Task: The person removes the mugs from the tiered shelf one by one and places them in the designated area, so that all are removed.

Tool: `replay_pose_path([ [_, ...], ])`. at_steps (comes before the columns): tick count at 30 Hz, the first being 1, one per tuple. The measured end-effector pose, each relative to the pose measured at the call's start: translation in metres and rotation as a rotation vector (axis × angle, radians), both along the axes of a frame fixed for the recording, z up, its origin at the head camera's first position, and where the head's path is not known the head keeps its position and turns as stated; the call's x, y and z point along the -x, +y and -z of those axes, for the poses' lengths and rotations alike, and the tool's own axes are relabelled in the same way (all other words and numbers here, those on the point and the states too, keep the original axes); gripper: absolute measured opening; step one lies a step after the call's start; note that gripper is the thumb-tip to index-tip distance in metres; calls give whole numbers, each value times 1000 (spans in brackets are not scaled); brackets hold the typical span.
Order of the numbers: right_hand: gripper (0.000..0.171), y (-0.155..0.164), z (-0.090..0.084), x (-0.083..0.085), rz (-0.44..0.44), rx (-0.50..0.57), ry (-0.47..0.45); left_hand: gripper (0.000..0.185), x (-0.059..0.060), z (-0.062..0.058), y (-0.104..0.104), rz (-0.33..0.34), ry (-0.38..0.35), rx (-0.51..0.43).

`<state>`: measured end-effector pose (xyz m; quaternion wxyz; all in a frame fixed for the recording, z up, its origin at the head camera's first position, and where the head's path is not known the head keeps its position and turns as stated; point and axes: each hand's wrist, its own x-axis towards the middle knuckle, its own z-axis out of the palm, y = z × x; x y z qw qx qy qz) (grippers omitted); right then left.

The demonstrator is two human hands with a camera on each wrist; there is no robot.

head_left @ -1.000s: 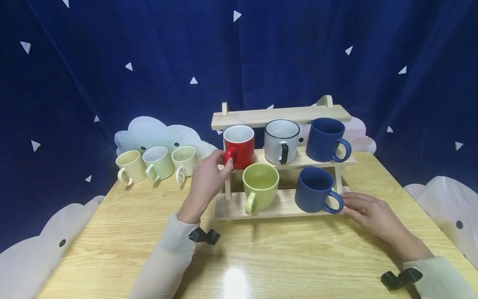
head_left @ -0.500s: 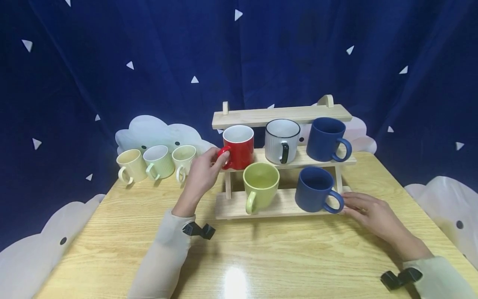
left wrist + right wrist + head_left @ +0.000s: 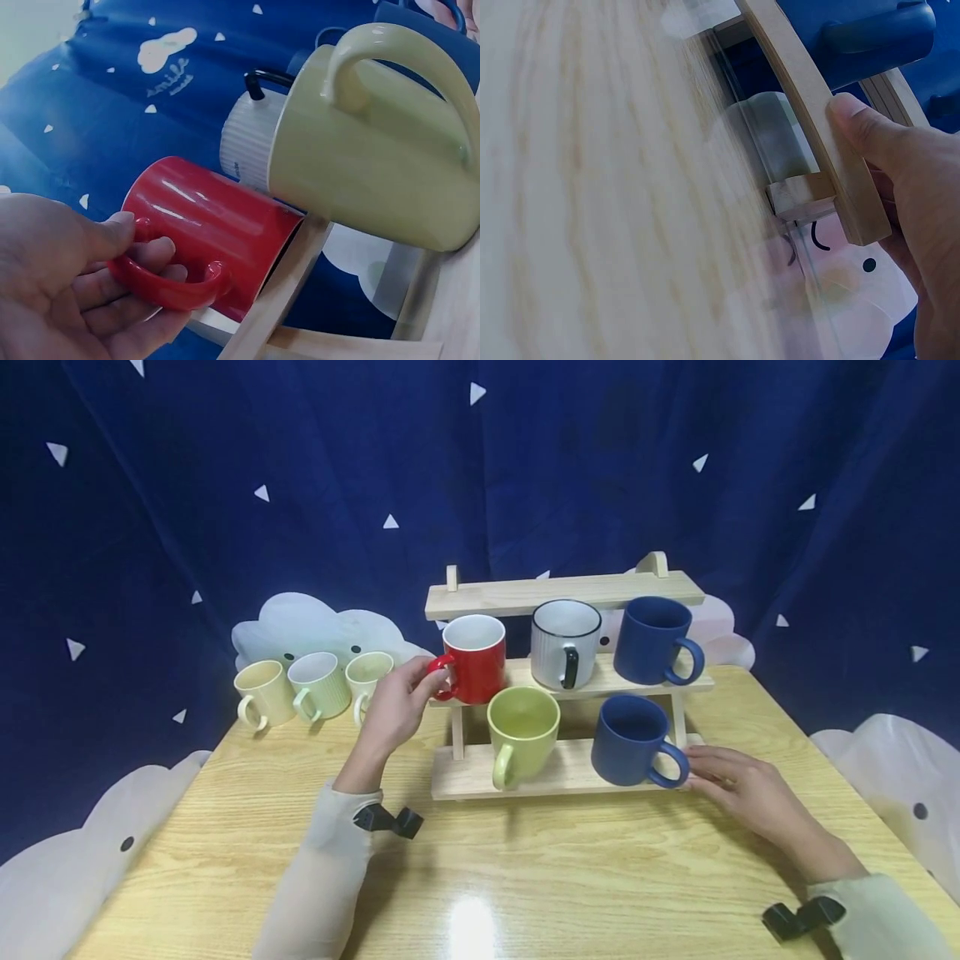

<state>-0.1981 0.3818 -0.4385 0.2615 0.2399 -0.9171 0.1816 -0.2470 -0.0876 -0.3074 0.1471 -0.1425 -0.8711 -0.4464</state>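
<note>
My left hand (image 3: 392,708) pinches the handle of a red mug (image 3: 482,670) with a white inside. That mug stands upright at the left end of the wooden rack's middle board. In the left wrist view, the thumb and fingers curl round the red handle (image 3: 169,291). My right hand (image 3: 742,787) grips the right end of the rack's lowest board (image 3: 855,202), thumb on one face and fingers partly hidden behind it. Beside the red mug are a white mug (image 3: 551,652) with a black handle and a blue mug (image 3: 651,643).
A yellow-green mug (image 3: 525,735) and another blue mug (image 3: 628,743) stand on the lowest board. The rack's top board (image 3: 562,594) holds no mug. Three pale mugs, including a mint one (image 3: 322,687), line the table's (image 3: 247,843) back left. A blue curtain (image 3: 337,460) hangs behind.
My left hand has shifted left on the handle. The red mug has turned so its handle points further left, and has moved slightly left. My right hand has stayed put.
</note>
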Motion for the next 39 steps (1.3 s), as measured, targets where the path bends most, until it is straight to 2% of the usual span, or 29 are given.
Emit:
replay_pose_path([
  [6, 35, -4, -1, 5, -48, 21, 17, 20, -6, 1, -12, -12, -2, -84],
  [17, 35, -4, -2, 6, -33, 16, 5, 26, -24, 6, -41, -78, 8, -185],
  [30, 35, 0, 3, 3, -22, 2, 34, 31, -40, 17, -79, -153, 47, -243],
  [39, 36, 1, 1, 2, -13, -1, 43, 32, -54, 21, -98, -212, 35, -268],
])
